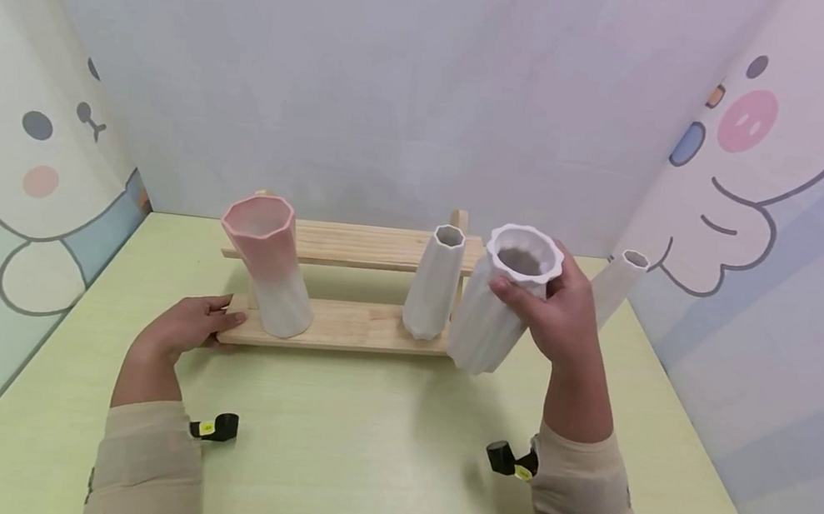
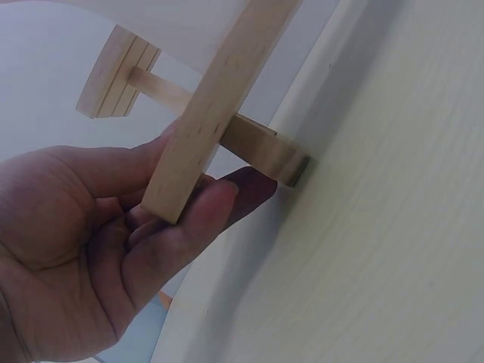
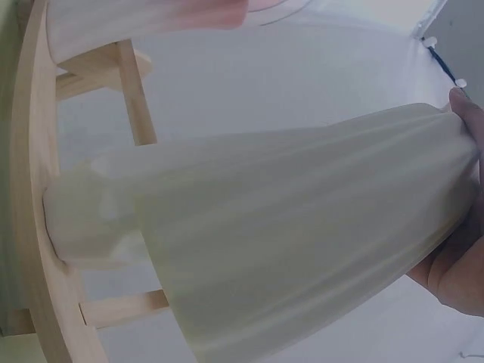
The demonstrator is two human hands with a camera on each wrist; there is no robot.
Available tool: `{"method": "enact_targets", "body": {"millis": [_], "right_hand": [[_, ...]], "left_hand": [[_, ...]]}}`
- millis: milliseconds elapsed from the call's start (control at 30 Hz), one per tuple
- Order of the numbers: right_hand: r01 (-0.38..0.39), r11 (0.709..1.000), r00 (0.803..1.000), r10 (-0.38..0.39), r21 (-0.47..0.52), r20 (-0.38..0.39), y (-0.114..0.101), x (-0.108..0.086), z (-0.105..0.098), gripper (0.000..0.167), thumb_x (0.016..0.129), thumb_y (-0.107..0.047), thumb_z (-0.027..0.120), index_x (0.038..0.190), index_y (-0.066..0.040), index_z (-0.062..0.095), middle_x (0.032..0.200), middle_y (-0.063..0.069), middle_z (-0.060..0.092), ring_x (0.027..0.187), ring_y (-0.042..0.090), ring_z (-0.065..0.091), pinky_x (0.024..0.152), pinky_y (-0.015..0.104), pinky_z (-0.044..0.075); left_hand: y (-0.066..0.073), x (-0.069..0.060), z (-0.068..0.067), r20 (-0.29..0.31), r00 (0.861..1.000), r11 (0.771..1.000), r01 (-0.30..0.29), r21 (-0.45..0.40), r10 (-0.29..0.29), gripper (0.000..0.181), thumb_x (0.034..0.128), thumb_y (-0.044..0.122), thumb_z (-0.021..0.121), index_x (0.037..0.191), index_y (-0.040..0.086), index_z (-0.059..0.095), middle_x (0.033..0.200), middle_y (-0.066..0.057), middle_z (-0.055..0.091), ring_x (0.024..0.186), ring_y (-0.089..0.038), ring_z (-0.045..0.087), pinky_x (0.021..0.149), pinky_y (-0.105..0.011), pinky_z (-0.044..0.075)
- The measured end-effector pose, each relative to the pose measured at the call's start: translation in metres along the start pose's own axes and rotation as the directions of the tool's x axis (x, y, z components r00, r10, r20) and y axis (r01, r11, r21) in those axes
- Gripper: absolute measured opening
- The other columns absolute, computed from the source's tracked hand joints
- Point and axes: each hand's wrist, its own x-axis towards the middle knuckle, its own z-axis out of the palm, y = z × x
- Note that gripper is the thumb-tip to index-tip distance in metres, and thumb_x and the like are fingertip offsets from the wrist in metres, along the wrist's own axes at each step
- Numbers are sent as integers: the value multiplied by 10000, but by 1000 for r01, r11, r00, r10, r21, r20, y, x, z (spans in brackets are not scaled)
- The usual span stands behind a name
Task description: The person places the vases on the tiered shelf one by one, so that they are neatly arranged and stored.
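My right hand (image 1: 564,319) grips a wide white ribbed vase (image 1: 484,323) near its scalloped rim. The vase tilts, and in the right wrist view its base hangs apart from the board of the two-tier wooden rack (image 1: 352,326). At the rack's left end my left hand (image 1: 182,325) holds the lower board (image 2: 219,106), thumb on one face and fingers on the other. A pink-and-white vase (image 1: 261,254) stands on the left of that lower board. Toward its right end stands a slim white vase (image 1: 435,289), partly covered by the held vase in the right wrist view.
Another narrow white vase (image 1: 619,283) shows beyond my right hand, its lower part hidden. The rack's upper tier (image 1: 368,246) lies behind the standing vases. A pale green table (image 1: 361,453) spreads beneath, bounded by printed cloth walls (image 1: 414,90).
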Motion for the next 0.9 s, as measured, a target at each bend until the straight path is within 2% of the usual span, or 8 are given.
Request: {"method": "enact_targets", "body": {"millis": [267, 667, 900], "right_hand": [[44, 999, 998, -45, 14, 48, -6, -5, 6, 488, 756, 20, 767, 1218, 0, 614, 964, -15, 652, 855, 132, 612, 716, 220, 530], [64, 997, 991, -68, 44, 119, -10, -11, 18, 540, 726, 41, 775, 1236, -5, 605, 992, 11, 649, 879, 150, 612, 735, 241, 540], [67, 995, 985, -79, 80, 156, -9, -14, 28, 589, 720, 42, 788, 1271, 3, 582, 1009, -1, 644, 903, 162, 615, 747, 263, 551]], "left_hand": [[-2, 2, 0, 1, 1000, 1000, -11, 13, 11, 904, 947, 572, 546, 1554, 30, 151, 1419, -287, 477, 1034, -217, 682, 1086, -671, 274], [-1, 0, 0, 6, 1000, 999, -21, -24, 21, 874, 967, 528, 545, 1553, 19, 144, 1421, -288, 483, 1008, -195, 696, 1100, -647, 282], [0, -2, 0, 6, 1000, 1000, -15, -13, 15, 873, 969, 524, 544, 1552, 17, 138, 1431, -297, 461, 1004, -197, 693, 1095, -659, 278]]}}
